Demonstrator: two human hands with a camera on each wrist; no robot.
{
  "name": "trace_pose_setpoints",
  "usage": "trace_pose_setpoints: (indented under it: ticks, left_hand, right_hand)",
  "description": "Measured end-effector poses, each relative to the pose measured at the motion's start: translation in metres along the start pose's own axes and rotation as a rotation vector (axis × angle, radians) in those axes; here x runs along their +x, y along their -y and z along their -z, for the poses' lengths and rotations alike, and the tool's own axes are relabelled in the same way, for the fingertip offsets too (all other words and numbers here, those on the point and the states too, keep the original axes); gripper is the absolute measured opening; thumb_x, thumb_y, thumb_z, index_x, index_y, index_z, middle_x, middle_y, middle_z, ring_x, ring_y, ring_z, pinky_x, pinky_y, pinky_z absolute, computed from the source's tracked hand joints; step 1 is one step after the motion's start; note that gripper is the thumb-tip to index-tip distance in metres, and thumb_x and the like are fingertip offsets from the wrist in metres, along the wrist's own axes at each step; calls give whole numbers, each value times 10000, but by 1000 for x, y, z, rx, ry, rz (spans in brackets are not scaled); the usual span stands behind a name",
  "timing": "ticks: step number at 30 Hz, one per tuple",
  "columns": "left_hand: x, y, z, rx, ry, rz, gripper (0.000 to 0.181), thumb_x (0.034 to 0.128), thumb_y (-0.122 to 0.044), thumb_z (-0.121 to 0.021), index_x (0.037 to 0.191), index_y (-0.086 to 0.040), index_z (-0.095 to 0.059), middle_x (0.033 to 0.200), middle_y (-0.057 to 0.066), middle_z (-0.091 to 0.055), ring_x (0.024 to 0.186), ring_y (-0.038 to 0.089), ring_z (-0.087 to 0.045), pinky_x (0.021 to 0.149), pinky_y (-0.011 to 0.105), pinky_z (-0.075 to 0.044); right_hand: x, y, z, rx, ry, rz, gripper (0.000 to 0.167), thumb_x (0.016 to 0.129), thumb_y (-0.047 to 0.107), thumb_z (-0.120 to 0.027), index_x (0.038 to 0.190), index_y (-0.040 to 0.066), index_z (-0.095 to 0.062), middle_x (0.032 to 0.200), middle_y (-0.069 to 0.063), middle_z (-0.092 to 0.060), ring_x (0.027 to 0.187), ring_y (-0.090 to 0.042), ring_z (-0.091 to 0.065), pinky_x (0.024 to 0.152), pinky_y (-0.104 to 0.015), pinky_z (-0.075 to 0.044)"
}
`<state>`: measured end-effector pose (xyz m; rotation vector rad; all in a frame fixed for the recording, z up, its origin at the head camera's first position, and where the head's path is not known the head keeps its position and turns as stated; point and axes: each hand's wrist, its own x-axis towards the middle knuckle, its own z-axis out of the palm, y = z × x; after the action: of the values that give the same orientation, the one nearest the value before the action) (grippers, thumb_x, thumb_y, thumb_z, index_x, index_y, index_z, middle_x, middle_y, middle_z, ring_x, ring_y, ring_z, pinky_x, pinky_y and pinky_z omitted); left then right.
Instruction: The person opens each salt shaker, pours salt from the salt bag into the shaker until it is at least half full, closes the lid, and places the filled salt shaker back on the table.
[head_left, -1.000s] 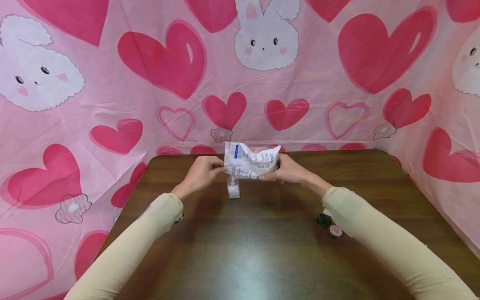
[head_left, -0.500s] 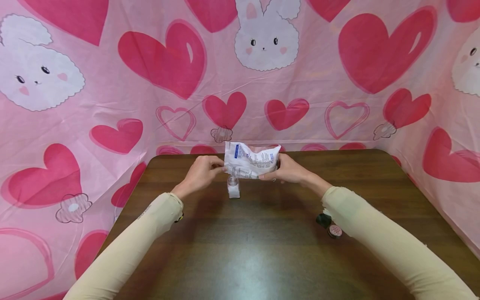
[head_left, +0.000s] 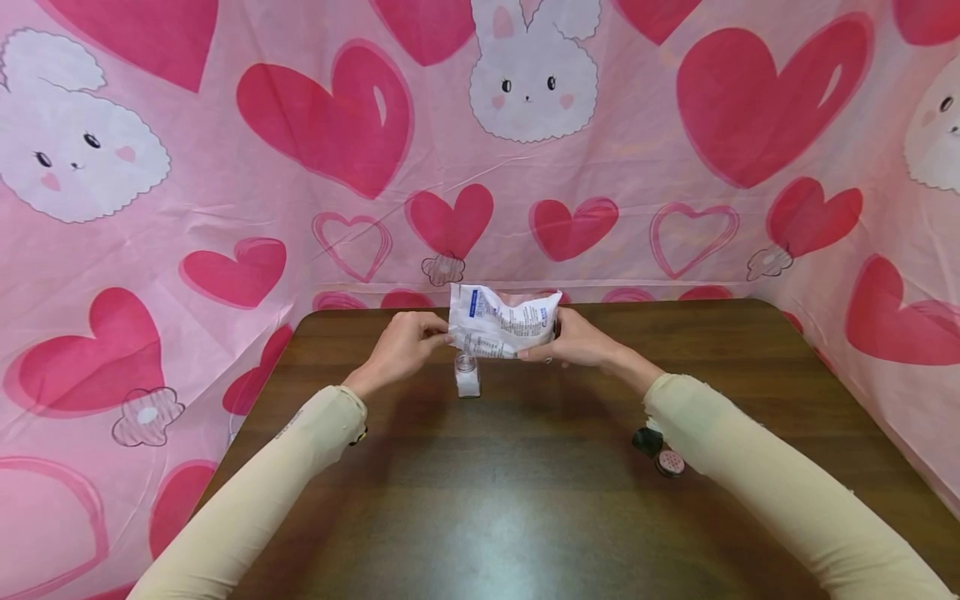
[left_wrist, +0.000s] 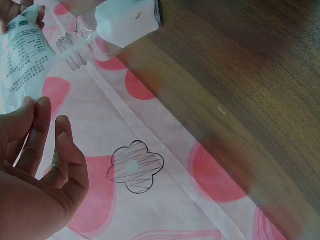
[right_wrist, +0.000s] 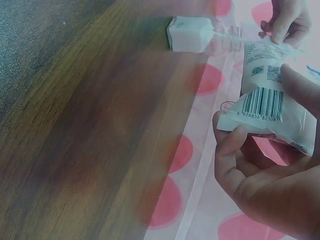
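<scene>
A white printed plastic bag (head_left: pixel 501 325) hangs tilted above the table, its left end low over a small clear glass jar (head_left: pixel 467 383). My right hand (head_left: pixel 583 340) grips the bag's right end; in the right wrist view its fingers curl beneath the barcode side. With thumb and forefinger, my left hand (head_left: pixel 401 346) pinches the bag's left edge. The jar stands upright, and its threaded neck (left_wrist: pixel 72 51) has no lid on it. White contents fill much of the jar. A thin white stream (right_wrist: pixel 227 36) runs from the bag into its mouth.
On the dark wooden table (head_left: pixel 487 500), beside my right sleeve, lie a dark green or black cap (head_left: pixel 647 440) and a round piece with a pink, holed top (head_left: pixel 670 462). Pink cloth (head_left: pixel 637 150) with hearts and rabbits surrounds the table's back and sides.
</scene>
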<state>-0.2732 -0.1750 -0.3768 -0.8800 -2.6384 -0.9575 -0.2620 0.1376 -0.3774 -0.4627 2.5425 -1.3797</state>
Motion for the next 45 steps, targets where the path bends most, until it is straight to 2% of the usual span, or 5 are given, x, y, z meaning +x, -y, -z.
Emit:
trace_pose_setpoints:
  ticks: [11,20,31,37,45]
  left_hand:
    - [0,0,0,-8,8,11,64,951,-55,-786,1001,-56,-825,901,31,-752,774,207,-610,729,380,-515]
    - [-1,0,0,-25,8,8,64,950,-44,-784,1000,-49,-824,912,81,-759,780,230,-620,724,387,-514]
    - [-1,2,-1,-23,0,15,63,953,-56,-785,1001,-57,-825,911,41,-756,781,196,-616,735,380,-516]
    - [-2,1,0,-30,1,12,64,953,-55,-784,1002,-56,-825,919,69,-761,770,197,-595,728,384,-508]
    - [-2,-1,1,-26,5,21,75,950,-59,-788,1015,-58,-826,907,27,-754,781,193,-618,738,381,-526]
  right_hand:
    - [-2,0,0,6,8,-8,528,848,310,-887,1216,59,-603,1015,-107,-666,855,-411,-604,567,-336,-508]
    - [0,-1,-2,12,9,10,504,852,296,-882,1211,65,-615,1018,-102,-670,941,-502,-589,574,-367,-526]
    - [0,-1,-2,8,7,9,518,847,296,-884,1213,59,-605,1022,-106,-668,902,-453,-609,564,-349,-520]
    - [-1,0,-1,10,4,2,524,846,301,-887,1213,58,-604,1018,-108,-666,918,-478,-604,560,-340,-515]
    - [-1,0,-1,19,13,11,529,846,302,-886,1225,63,-605,1043,-107,-674,902,-466,-601,557,-332,-510]
